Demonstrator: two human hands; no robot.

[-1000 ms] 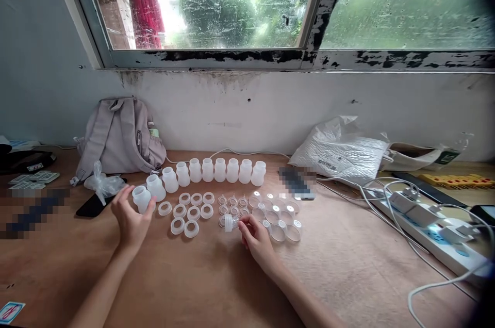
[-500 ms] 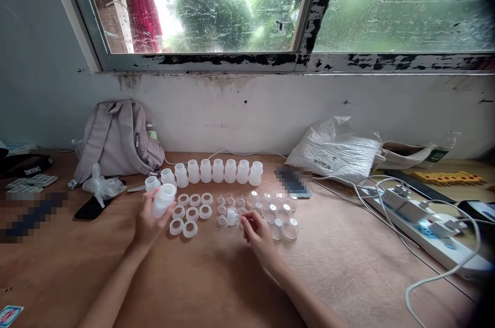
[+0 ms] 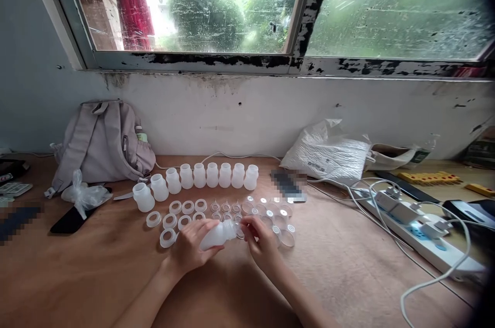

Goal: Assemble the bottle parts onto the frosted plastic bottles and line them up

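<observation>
My left hand (image 3: 193, 245) is wrapped round a translucent white bottle (image 3: 216, 235). The bottle lies tilted almost flat, its threaded neck facing my right hand. My right hand (image 3: 260, 238) is closed in a pinch just beside the bottle's mouth; what sits between its fingertips, if anything, I cannot make out. Behind and partly under the left hand are several white screw rings (image 3: 187, 207). Small clear teat-like pieces (image 3: 226, 207) lie just beyond the bottle neck, some of them covered. Clear domed caps (image 3: 287, 236) are grouped by my right hand.
A curved row of white bottles (image 3: 199, 175) stands behind the rings. A backpack (image 3: 106, 142), a plastic bag (image 3: 83, 195) and a black phone (image 3: 69, 220) are at the left. A silver pouch (image 3: 328, 152), power strip (image 3: 425, 230) and loose white cables occupy the right.
My left hand has carried the bottle rightward and nearer to me, tipping it from upright to nearly flat, mouth toward my right hand. My right hand stays pinched in about the same place.
</observation>
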